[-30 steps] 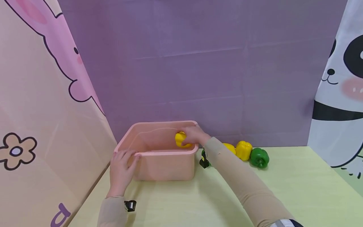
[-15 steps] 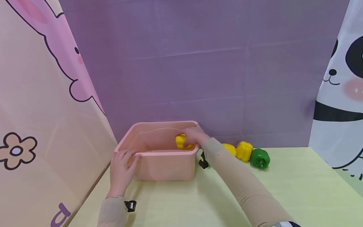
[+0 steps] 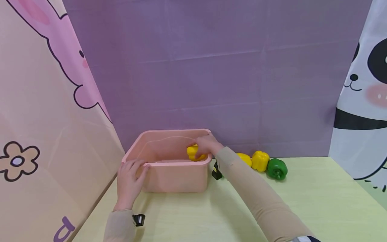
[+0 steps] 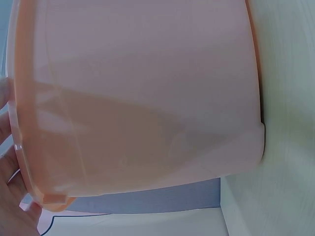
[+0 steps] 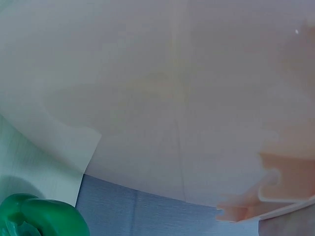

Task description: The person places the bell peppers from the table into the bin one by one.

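Note:
A pink plastic tub stands on the yellow-green table by the purple back wall. My right hand reaches over its right rim and grips a yellow pepper inside the tub. My left hand rests on the tub's near left corner, fingers curled over the rim; the left wrist view shows the tub's outer wall close up with fingertips at its edge. In the right wrist view the tub wall fills the picture.
Two more yellow peppers and a green pepper lie against the back wall right of the tub; the green pepper also shows in the right wrist view. Printed panels stand on the left and right sides.
My right hand has lowered the yellow pepper slightly deeper into the tub. The left hand has stayed on the tub's corner.

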`<state>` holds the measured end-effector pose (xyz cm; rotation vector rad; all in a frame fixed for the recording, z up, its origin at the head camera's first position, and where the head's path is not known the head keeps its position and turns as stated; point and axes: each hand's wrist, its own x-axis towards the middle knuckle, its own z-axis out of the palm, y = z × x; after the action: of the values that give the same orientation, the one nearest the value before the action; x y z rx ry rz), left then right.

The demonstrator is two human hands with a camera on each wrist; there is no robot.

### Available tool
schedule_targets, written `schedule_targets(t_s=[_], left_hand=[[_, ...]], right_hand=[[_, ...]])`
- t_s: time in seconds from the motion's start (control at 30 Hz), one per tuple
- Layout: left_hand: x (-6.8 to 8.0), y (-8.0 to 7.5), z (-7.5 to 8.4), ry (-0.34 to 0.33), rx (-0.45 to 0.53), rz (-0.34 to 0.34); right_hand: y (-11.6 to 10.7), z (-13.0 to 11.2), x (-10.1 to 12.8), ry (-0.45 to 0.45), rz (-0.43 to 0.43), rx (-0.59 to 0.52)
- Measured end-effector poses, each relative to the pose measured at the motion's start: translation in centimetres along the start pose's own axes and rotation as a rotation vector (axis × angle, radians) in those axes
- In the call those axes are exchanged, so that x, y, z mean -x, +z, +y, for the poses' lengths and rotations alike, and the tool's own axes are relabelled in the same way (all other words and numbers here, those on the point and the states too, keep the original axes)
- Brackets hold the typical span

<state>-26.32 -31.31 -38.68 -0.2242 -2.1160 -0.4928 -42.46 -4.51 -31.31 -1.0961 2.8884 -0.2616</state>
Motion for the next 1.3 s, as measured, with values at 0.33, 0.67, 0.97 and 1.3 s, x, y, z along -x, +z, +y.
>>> schedule_targets(t_s=[0.33, 0.67, 0.97, 1.3], left_hand=[[-0.13, -0.07, 0.13, 0.026, 0.005, 0.025], [-0.16, 0.03, 0.24, 0.015, 0.006, 0.022], [-0.17, 0.22, 0.06, 0.002, 0.004, 0.013], [-0.09, 0.53, -0.14, -0.004, 0.009, 0.000]], right_hand=[[0.03, -0.12, 0.26, 0.059, 0.030, -0.209], [-0.13, 0.03, 0.15, 0.027, 0.029, -0.144], [0.18, 0.54, -0.05, -0.053, 0.136, -0.176], [0.58, 0.76, 0.22, -0.123, 0.206, -0.248]])
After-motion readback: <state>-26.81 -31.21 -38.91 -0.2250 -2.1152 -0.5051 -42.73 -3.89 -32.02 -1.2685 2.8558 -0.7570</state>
